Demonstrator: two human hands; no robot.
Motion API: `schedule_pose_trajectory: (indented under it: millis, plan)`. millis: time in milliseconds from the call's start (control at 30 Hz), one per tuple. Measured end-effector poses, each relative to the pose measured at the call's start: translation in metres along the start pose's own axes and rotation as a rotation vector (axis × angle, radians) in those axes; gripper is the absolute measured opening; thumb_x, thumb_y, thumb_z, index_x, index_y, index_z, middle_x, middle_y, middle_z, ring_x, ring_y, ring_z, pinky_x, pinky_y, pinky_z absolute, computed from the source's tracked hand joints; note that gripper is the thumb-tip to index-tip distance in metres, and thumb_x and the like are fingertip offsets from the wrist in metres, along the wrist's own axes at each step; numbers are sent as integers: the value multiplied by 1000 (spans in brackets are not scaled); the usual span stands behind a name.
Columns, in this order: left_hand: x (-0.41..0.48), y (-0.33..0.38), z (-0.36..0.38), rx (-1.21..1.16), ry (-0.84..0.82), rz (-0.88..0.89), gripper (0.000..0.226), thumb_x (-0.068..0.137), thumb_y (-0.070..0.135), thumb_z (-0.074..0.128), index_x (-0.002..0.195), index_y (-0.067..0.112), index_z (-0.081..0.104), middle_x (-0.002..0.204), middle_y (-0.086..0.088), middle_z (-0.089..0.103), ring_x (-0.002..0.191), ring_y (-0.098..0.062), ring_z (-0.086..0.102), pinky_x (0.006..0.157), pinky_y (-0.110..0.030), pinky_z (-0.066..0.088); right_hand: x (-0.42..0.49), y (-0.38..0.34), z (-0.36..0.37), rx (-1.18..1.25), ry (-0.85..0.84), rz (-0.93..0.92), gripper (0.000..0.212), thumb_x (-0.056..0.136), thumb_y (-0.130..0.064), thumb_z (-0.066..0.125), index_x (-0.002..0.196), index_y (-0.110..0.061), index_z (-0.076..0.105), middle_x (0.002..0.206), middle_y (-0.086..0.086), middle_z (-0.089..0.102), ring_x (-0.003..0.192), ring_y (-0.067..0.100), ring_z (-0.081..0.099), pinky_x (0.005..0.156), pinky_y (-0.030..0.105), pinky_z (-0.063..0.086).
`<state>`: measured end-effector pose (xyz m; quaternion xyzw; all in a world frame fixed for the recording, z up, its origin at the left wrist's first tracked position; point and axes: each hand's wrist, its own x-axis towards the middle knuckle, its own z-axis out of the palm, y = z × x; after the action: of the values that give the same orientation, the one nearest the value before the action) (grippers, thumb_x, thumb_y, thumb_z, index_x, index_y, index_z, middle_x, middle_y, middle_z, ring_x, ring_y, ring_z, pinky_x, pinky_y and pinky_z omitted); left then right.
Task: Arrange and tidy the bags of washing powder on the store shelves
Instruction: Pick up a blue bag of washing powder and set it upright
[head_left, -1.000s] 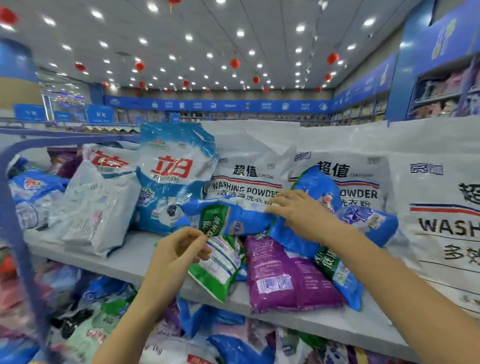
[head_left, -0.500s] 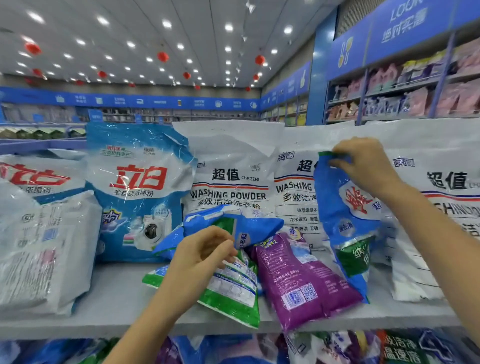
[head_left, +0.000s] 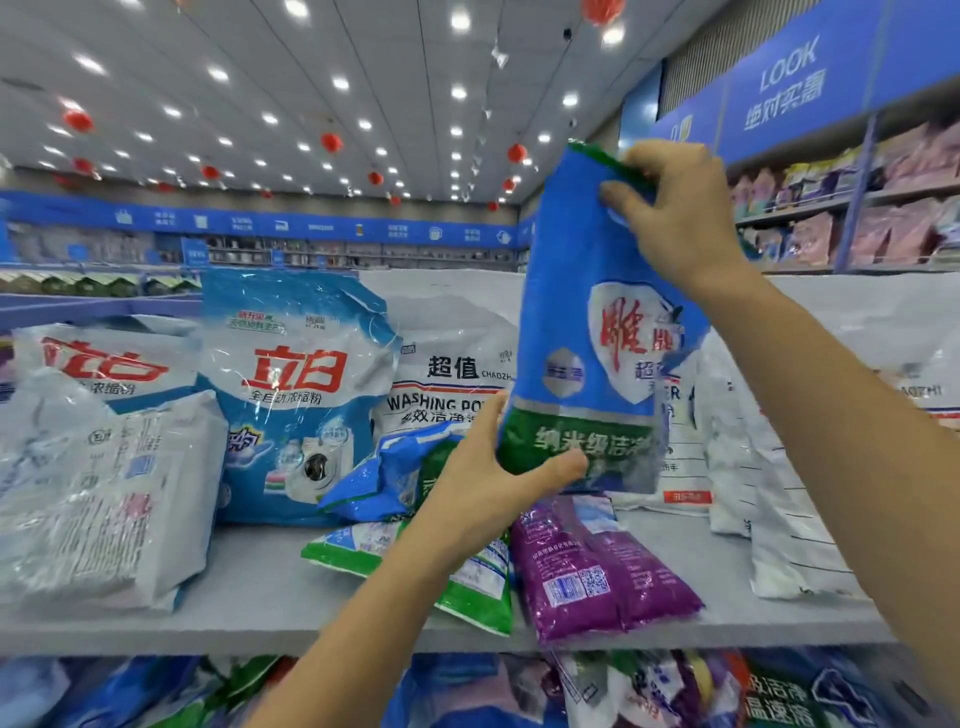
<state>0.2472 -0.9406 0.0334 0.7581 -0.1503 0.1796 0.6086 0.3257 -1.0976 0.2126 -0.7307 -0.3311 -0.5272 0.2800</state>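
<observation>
- Holding one blue bag (head_left: 587, 322) upright above the shelf (head_left: 249, 592), clear of the shelf, a person has both hands on it. It shows red characters on a white shield and a green band at the foot.
- Right hand (head_left: 680, 218): fingers and thumb pinch the blue bag's top edge.
- Left hand (head_left: 493, 483): thumb lies across the green band with the fingers behind, gripping the lower left corner.
- Purple bag (head_left: 597, 571): flat on the shelf, below the held bag, barcode and QR label facing up, foot near the front edge.
- Green bag (head_left: 483, 592): green and white, flat, just left of the purple bag and partly hidden by the left forearm.
- Crumpled bag (head_left: 379, 478): blue with some green, slumped behind the green bag and against the tall bag.
- Tall bag (head_left: 296, 395): blue and white, red characters, washing-machine picture, standing upright left of centre.
- Twin bag (head_left: 104, 364): same red characters, far left, at the back.
- Pale bag (head_left: 98, 499): back panel of small print outward, leaning in front of the twin bag.
- White sacks (head_left: 452, 358): printed "WASHING POWDER", standing in a row along the back of the shelf. More stand at the right end.
- Lower shelf (head_left: 649, 691): a heap of mixed bags in blue, green and purple.
- Wall racks (head_left: 893, 228): rows of pink packs, far right, under a blue sign (head_left: 789, 83) reading "LOOK".
</observation>
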Motion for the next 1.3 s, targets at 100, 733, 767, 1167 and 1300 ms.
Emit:
schedule_pose_trajectory:
  millis: [100,733,767,1167,1300]
  plan:
    - [-14,-6,-14,-69,139,17,50,66,33,85,106,30,56,93,15,73,87,-7,70,70,-22,57,1,-32,9,55,-6,-57,13,88,-18,59,86,-5,63,80,2,52,78,17,46,66,25,28]
    - [-191,-9,-84,82,541,-76,25,64,24,87,82,33,74,83,7,76,74,-6,71,61,-10,50,-51,-182,62,243,-59,-474,27,91,-26,56,101,-2,65,93,12,65,79,31,61,63,40,47]
    - [-203,-9,-91,65,594,-93,24,63,23,87,82,30,74,82,7,76,73,-6,71,60,-10,50,-53,-197,66,271,-43,-488,27,91,-25,57,105,-3,64,98,11,65,86,30,60,70,40,45]
    - [-380,27,-292,160,1177,-50,47,45,39,79,85,16,67,74,6,75,65,-6,70,54,-17,53,-139,-406,178,1459,-932,372,52,86,-56,50,126,-23,49,128,-3,56,111,8,57,91,36,47]
    - [-447,33,-369,253,1214,-114,18,72,14,81,84,15,67,73,6,75,65,-4,70,55,-13,51,-162,-515,217,1612,-882,461,38,95,-40,43,83,-19,72,86,0,73,81,10,67,80,30,53]
